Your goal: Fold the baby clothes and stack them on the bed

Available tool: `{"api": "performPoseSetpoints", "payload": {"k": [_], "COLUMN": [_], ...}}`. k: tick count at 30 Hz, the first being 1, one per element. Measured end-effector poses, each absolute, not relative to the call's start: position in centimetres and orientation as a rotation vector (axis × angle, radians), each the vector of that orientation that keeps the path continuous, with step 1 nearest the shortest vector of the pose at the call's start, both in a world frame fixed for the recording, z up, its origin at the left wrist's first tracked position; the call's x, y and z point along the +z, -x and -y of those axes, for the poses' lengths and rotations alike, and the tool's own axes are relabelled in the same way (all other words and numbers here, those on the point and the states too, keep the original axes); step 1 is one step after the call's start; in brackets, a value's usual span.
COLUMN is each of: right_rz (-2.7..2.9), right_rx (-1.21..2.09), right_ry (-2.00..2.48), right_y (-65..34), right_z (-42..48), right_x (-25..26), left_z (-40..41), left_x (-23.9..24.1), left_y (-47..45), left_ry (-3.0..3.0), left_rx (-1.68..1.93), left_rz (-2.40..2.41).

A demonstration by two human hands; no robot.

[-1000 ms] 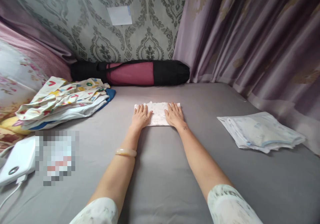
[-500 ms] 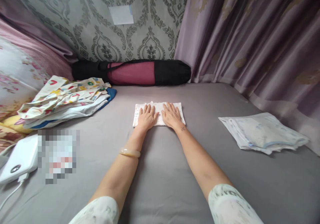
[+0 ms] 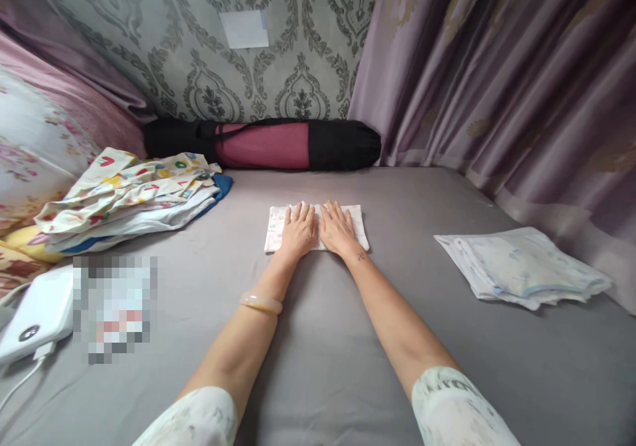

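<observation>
A small white folded cloth (image 3: 278,224) with a faint print lies flat on the grey bed sheet (image 3: 328,340). My left hand (image 3: 299,231) rests palm down on its middle, fingers stretched out. My right hand (image 3: 337,227) lies flat right beside it, fingers also extended, the two hands almost touching. A pale bangle (image 3: 260,302) circles my left wrist. Neither hand holds anything.
A pile of colourful printed clothes (image 3: 130,191) sits at the left. Folded white and pale blue cloths (image 3: 521,267) lie at the right. A black and maroon rolled bag (image 3: 278,144) lies against the wall. A white power bank (image 3: 34,317) with a cable is at the near left. Curtains hang on the right.
Both hands have slid inward across the cloth from its outer ends until they lie side by side at its middle.
</observation>
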State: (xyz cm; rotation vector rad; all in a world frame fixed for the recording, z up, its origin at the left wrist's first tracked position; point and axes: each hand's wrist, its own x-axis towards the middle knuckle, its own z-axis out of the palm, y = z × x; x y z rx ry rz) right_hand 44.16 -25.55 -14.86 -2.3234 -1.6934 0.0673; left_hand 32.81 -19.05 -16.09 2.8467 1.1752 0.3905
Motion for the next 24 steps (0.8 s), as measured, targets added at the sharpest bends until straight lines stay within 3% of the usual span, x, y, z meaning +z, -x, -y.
{"api": "performPoseSetpoints", "payload": {"k": [8,17,24], "right_rz": [1.744,1.729,1.726], "right_rx": [0.098,0.148,0.191], "right_ry": [2.333,2.334,2.337], "right_y": [-44.2,-42.0,-40.5], "right_z": [25.3,23.8,22.7], "right_x": [-15.7,-14.2,-15.4], "left_z": [18.4,15.3,14.5], "left_x": [-16.3,-14.3,-14.3], "left_y": [-32.9,-30.3,-28.5], "left_ry": [-2.759,-2.28,-2.107], "left_rx": [0.265,0.727,0.787], "left_rz": [-1.097,-1.175,-1.268]}}
